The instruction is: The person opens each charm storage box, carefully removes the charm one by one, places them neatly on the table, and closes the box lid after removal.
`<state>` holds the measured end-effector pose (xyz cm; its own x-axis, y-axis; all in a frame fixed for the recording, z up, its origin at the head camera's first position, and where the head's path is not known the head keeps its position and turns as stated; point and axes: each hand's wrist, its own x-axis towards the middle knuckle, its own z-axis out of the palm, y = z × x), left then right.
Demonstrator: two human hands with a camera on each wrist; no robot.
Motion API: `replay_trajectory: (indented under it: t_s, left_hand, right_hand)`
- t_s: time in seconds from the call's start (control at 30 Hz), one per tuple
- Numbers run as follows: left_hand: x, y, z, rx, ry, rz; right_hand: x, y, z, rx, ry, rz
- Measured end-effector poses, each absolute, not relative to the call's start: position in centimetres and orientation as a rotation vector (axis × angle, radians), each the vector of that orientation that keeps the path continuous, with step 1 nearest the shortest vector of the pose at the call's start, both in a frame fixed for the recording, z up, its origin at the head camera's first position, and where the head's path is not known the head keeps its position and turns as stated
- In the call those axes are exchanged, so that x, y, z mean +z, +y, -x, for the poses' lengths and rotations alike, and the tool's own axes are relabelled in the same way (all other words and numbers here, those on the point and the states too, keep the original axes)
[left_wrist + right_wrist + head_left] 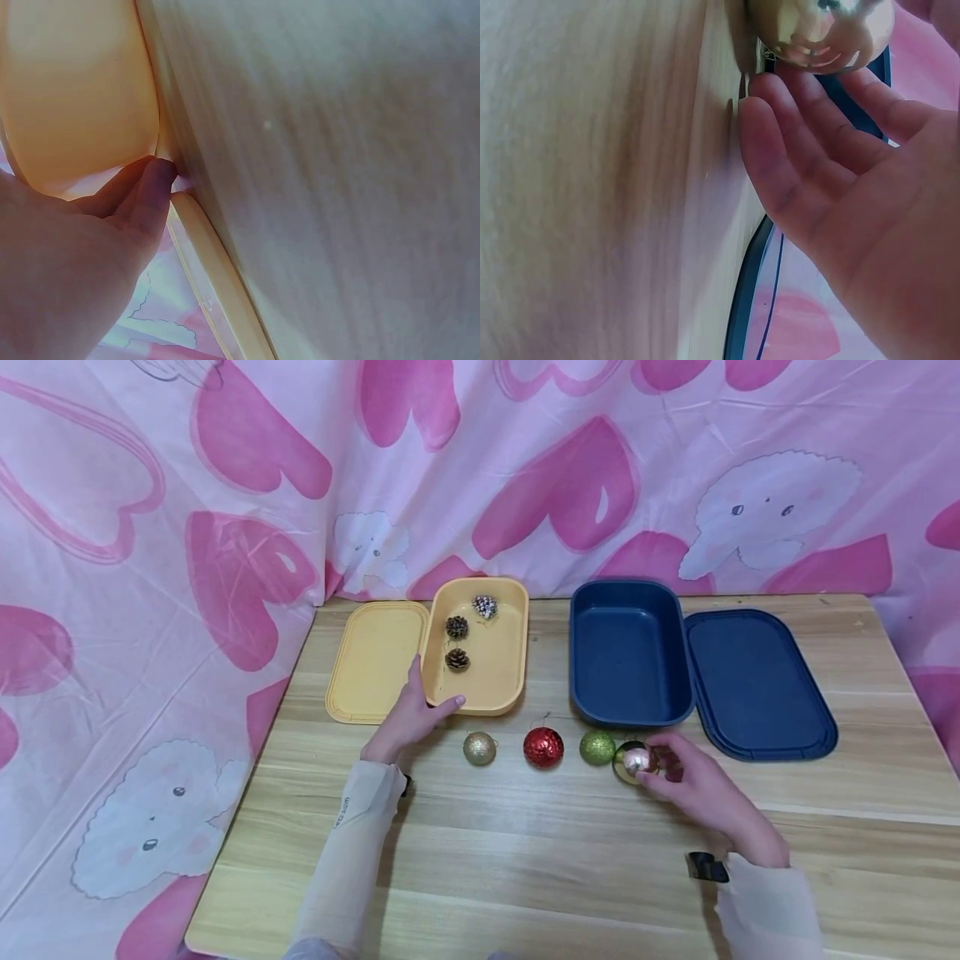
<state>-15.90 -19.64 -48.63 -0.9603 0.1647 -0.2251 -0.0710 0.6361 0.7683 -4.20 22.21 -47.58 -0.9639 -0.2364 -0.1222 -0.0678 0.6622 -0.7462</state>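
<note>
My left hand (408, 714) holds the near left corner of a yellow plastic box (491, 681), thumb at the front and fingers along the left side. Three pine cones lie in that box, one of them a brown pine cone (457, 660) and another white-tipped (484, 607). On the right, my right hand (697, 781) grips a shiny gold Christmas ball (628, 764) between thumb and fingers, low at the tabletop. The right wrist view shows the gold ball (821, 34) against the fingertips. Beside it sits a green glitter ball (597, 747).
A red ball (543, 747) and a pale gold glitter ball (479, 748) stand in the same row. Behind them is an empty navy box (630, 652). A navy lid (765, 685) lies to its right, and a yellow lid (375, 660) left of the yellow box.
</note>
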Motion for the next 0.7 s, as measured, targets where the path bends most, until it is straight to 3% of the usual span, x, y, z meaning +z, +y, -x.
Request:
replay_trajectory:
  t_s: [0.7]
  left_hand:
    - [-48.4,-19.6,15.9,1.233,2.573,-0.062]
  right_hand:
    - [-47.4,24.7,4.1,-1.207,2.716,0.259]
